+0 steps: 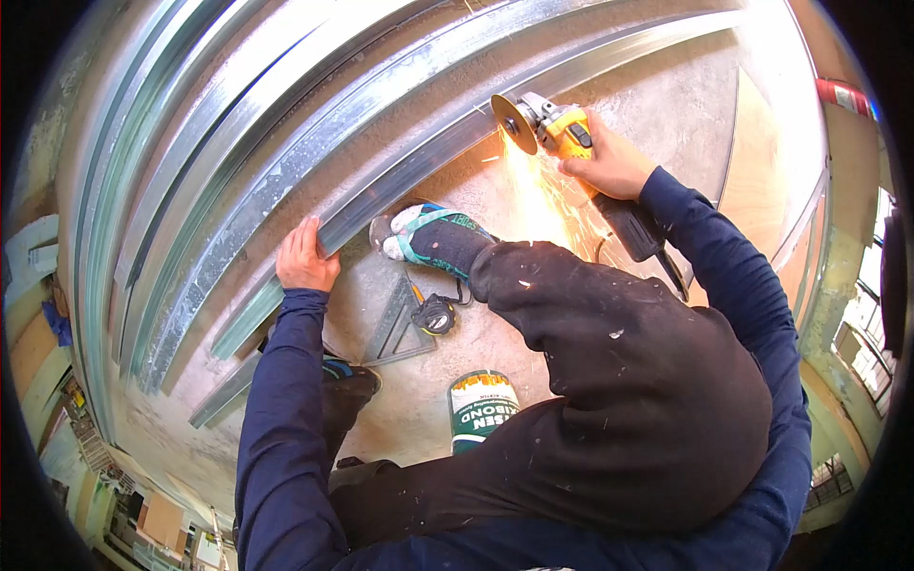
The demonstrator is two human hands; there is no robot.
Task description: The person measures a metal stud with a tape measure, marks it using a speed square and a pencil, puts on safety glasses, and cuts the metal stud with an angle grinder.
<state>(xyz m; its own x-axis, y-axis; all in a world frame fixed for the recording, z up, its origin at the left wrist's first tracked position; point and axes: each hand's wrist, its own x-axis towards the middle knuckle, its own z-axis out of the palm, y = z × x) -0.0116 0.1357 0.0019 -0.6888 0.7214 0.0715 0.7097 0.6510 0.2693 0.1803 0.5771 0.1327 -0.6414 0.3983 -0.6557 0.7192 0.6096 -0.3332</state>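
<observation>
My right hand (614, 162) is wrapped round a yellow and black angle grinder (571, 133). Its disc (514, 124) touches a long metal channel (419, 168), and bright sparks (538, 195) spray down from that spot towards my leg. Farther left, my left hand (307, 257) grips the near end of the same channel, fingers over its edge. My sandalled foot (419, 233) is beside the channel, between my two hands.
More long metal channels (257, 200) lie on the concrete floor at the left. A set square (395, 324), a tape measure (434, 315) and a green and white can (481, 409) are near my legs. A wooden board (752, 162) lies at the right.
</observation>
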